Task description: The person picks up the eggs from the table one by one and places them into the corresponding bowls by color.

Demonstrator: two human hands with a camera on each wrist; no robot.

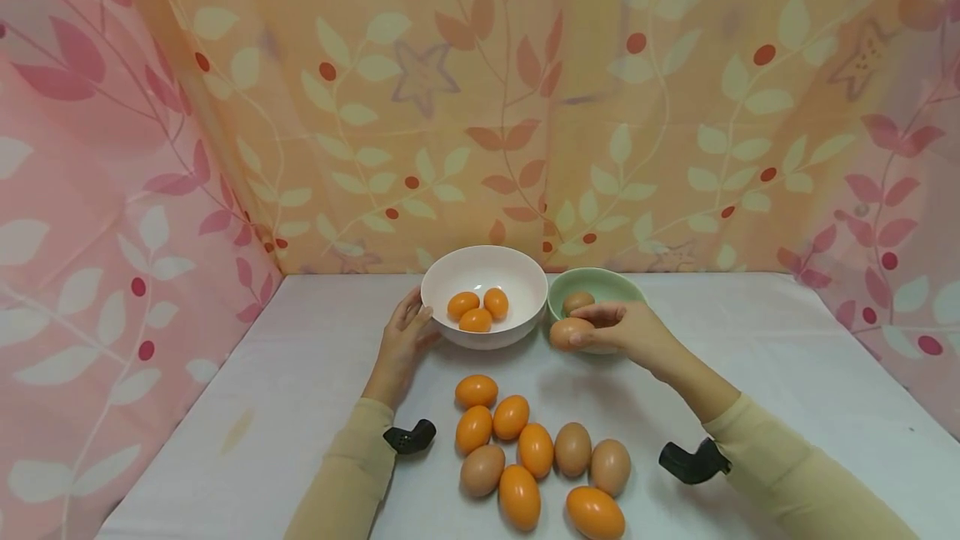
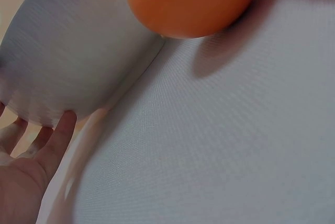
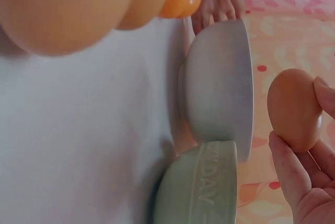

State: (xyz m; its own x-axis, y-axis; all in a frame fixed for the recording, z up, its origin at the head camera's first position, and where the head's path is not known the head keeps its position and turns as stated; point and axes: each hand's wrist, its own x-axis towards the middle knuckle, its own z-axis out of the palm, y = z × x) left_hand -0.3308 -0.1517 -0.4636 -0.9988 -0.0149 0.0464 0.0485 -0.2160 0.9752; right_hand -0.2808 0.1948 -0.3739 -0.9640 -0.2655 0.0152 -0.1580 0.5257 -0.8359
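Note:
Three orange eggs [image 1: 476,321] lie in the white bowl [image 1: 483,340]. My left hand [image 1: 401,348] rests against the left side of that bowl; in the left wrist view its fingertips touch the outer wall, fingers extended. My right hand [image 1: 626,332] pinches a brown egg [image 1: 570,334] between thumb and fingers, held over the near rim of the green bowl [image 1: 611,283]. Another brown egg [image 1: 578,301] sits inside the green bowl. In the right wrist view the pinched egg [image 3: 294,109] appears above the bowl rims.
In front of the bowls, several loose orange eggs [image 1: 536,450] and three brown eggs [image 1: 573,448] lie close together on the white tablecloth [image 1: 300,407]. The two bowls stand side by side near the floral curtain [image 1: 480,148] at the back.

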